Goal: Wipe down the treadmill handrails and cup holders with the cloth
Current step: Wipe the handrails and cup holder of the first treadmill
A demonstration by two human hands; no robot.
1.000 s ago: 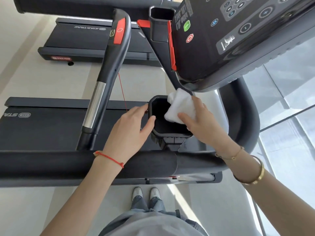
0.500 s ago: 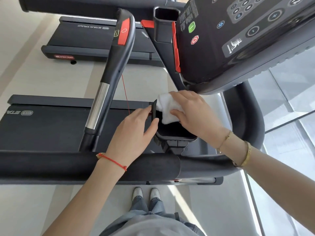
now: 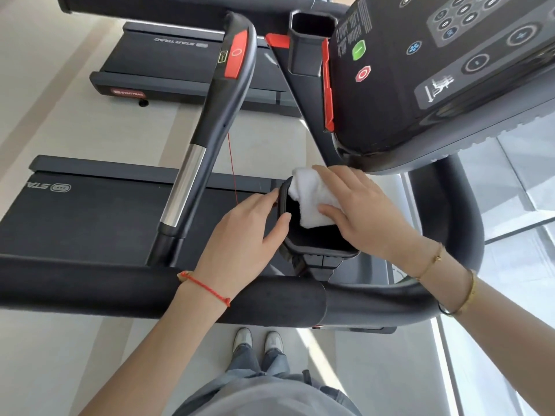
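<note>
My right hand [image 3: 357, 211] grips the white cloth [image 3: 312, 202], pressing it over the far rim of the near cup holder [image 3: 318, 250]; my left hand [image 3: 243, 235] clasps that holder's left wall, thumb hooked over the edge, steadying it; so I judge the job mid-way at best. The second cup holder [image 3: 310, 46] and the handrail [image 3: 120, 283] look unwiped, though no dirt shows clearly enough to tell.
</note>
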